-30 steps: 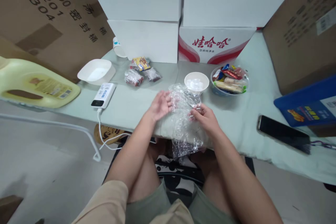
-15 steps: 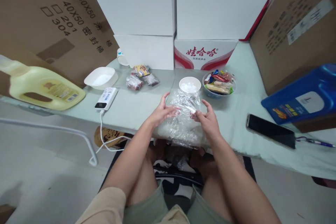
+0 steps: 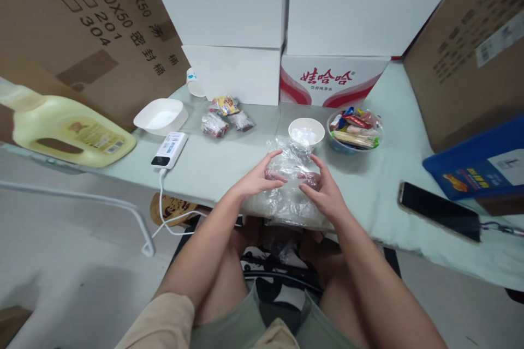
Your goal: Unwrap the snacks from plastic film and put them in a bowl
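Observation:
A crumpled sheet or bag of clear plastic film lies at the table's front edge, in front of a small white bowl with clear, shiny contents. Over the film's left side is my left hand, thumb and index finger spread apart. My right hand faces it across the film, its thumb and index finger also apart. Some fingertips of both hands show blurred through or against the film. Whether they press on it I cannot tell.
Right of the white bowl stands a clear bowl of wrapped snacks. Small snack packets, a white dish and a cabled power bank lie left. A phone, blue jug and yellow jug flank the table.
My thumbs and index fingers have opened wider over the plastic film, and my right thumb has come away from the index finger. The view has shifted slightly, moving the table items rightward.

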A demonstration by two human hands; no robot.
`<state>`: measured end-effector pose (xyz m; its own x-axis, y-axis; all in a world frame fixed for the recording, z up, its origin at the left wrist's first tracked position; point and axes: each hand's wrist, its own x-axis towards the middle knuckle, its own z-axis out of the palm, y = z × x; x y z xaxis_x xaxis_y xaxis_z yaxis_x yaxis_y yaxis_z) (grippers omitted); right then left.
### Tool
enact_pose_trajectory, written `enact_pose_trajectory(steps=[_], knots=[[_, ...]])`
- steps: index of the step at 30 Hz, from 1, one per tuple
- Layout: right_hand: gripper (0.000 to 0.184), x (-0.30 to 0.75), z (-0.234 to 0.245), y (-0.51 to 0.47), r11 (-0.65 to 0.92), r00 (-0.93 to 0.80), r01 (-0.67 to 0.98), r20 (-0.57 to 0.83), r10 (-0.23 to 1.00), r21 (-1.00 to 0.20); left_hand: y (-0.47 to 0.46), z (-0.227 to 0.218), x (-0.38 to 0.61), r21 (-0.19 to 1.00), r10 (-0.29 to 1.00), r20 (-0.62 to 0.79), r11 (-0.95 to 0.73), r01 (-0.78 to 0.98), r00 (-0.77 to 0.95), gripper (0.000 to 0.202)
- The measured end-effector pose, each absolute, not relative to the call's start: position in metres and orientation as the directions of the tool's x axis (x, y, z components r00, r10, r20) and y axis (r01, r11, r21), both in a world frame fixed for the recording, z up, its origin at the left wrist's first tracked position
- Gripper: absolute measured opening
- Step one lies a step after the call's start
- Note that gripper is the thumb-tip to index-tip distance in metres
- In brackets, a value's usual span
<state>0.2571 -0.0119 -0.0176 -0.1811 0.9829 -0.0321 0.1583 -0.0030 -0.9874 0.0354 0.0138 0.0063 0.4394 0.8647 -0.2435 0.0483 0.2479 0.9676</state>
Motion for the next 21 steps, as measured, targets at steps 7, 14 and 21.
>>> enact_pose_trajectory(steps=[7,14,21], knots=[[0.065,0.2574,-0.0115,-0.0128,-0.094,-0.103,0.015,-0.095,0.990,-0.995,0.0179,0.0049,0.0279,0.983,0.914,-0.185,0.173,0.066,0.362,0.069],[0.053,0.2561,-0.0148,-0.0182,0.043,-0.160,0.152,0.018,0.987,-0.987,0.0145,0.0063,0.0282,0.925,0.930,-0.089,-0.056,0.375,0.357,0.044],[0.018,0.2537,-0.0167,-0.0188,0.244,-0.018,0.578,0.287,0.958,-0.778,0.0162,0.0032,0.0283,0.765,0.940,0.065,-0.262,0.588,0.334,0.023]])
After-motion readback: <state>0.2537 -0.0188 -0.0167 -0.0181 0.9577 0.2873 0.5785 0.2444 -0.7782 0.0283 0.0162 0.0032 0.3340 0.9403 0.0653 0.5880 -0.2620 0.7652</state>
